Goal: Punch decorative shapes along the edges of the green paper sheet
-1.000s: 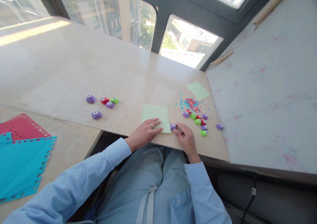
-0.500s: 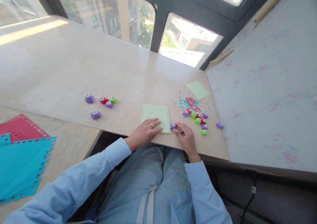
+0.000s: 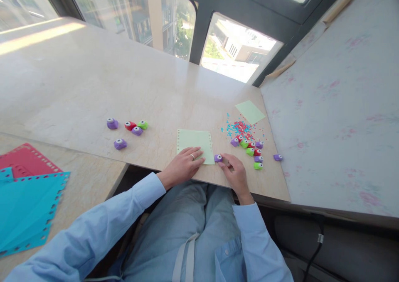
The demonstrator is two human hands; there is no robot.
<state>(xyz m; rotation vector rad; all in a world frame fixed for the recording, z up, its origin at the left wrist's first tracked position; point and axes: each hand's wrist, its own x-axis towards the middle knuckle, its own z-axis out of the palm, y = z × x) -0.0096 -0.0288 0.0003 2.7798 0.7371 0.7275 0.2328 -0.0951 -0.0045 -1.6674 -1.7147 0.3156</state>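
A pale green sheet of paper [image 3: 193,140] with small holes punched along its left and right edges lies on the table. Across its lower part rests my left hand [image 3: 184,164], fingers stretched out flat and a ring on one of them. At the sheet's lower right edge is a purple craft punch [image 3: 217,158] with a white top and a dark mark. My right hand [image 3: 233,170] grips this punch between thumb and fingers. Whether the punch overlaps the paper's edge or only touches it, I cannot tell.
Several purple, red and green punches [image 3: 250,151] cluster right of my hand, below red and blue confetti [image 3: 243,128] and another green sheet [image 3: 250,112]. More punches [image 3: 136,130] stand at left. Punched blue [image 3: 28,211] and red sheets [image 3: 29,161] lie far left. A flowered wall [image 3: 330,107] bounds the right.
The view has shifted very slightly. Both hands stay nearly where they were, with the left on the paper and the right on the purple craft punch at its edge.
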